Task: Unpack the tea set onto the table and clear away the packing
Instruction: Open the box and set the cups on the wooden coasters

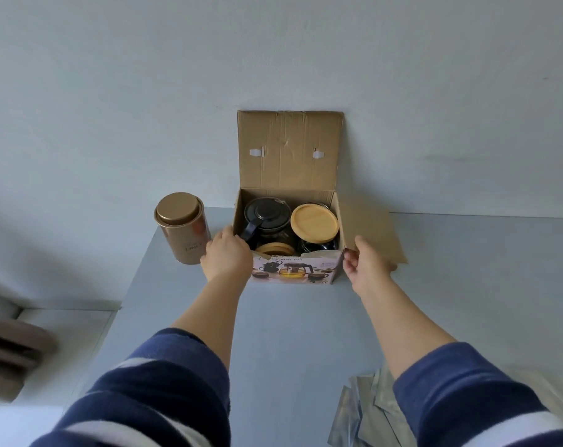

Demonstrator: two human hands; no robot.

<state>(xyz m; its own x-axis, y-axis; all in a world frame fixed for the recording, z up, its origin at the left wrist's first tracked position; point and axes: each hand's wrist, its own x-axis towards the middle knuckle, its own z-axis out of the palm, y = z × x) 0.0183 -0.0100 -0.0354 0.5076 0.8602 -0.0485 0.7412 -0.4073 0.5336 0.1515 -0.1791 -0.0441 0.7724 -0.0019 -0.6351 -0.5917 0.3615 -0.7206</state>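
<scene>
An open cardboard box stands at the far edge of the grey table, its lid flap leaning on the wall. Inside I see a glass teapot with a black lid, a round wooden lid on a dark glass vessel, and a second wooden rim near the front. My left hand grips the box's front left corner. My right hand holds the right side flap, which is folded outward.
A gold tea tin with a lid stands just left of the box, close to my left hand. Several silvery foil packets lie at the near right of the table. The table's left edge drops to a white ledge.
</scene>
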